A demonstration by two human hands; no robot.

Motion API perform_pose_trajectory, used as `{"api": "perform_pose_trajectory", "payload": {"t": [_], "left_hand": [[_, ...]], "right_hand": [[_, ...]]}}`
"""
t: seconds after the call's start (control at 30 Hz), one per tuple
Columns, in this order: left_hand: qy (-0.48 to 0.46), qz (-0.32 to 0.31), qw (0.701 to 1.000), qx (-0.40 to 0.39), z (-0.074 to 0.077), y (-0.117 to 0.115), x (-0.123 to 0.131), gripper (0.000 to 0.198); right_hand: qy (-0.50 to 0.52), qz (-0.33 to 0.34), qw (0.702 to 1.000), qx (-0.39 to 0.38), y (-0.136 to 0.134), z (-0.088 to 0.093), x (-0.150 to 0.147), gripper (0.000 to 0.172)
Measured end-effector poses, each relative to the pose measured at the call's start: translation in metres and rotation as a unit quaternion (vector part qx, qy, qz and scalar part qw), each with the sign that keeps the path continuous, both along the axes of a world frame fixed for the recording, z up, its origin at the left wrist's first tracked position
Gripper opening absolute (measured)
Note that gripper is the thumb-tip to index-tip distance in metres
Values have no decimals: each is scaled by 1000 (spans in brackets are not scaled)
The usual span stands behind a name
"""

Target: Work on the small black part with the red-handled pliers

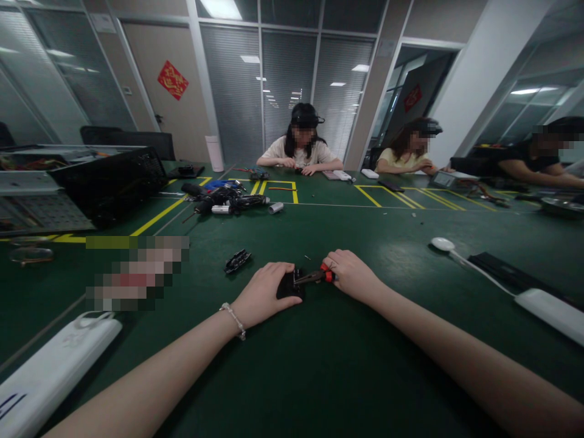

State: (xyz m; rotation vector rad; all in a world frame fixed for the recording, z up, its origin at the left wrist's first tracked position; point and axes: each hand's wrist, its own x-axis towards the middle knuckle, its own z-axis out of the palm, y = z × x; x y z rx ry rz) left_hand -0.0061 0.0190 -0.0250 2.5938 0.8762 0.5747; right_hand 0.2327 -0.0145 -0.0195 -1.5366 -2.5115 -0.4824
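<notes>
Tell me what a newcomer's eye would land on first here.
Probably the bare right hand near the centre, gripping red-handled metal pliers with their tips at a small black object held in the bare left hand. Next, perhaps, the large black-and-grey metal case at far left, or the red diamond-shaped sign on the beige door in the background.

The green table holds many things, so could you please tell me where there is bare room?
The table is bare on the near side, between the left forearm and right forearm, and from the right hand across to the white disc. It is crowded at far left, around the computer case and cable pile, and where pliers meet the black part.
</notes>
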Motion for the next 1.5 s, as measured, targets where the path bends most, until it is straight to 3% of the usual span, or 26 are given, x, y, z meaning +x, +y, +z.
{"api": "perform_pose_trajectory", "payload": {"t": [1.5], "left_hand": [[-5, 1, 1000, 9, 0, -1, 2, 53]], "right_hand": [[-2, -13, 1000, 10, 2, -4, 2, 24]]}}
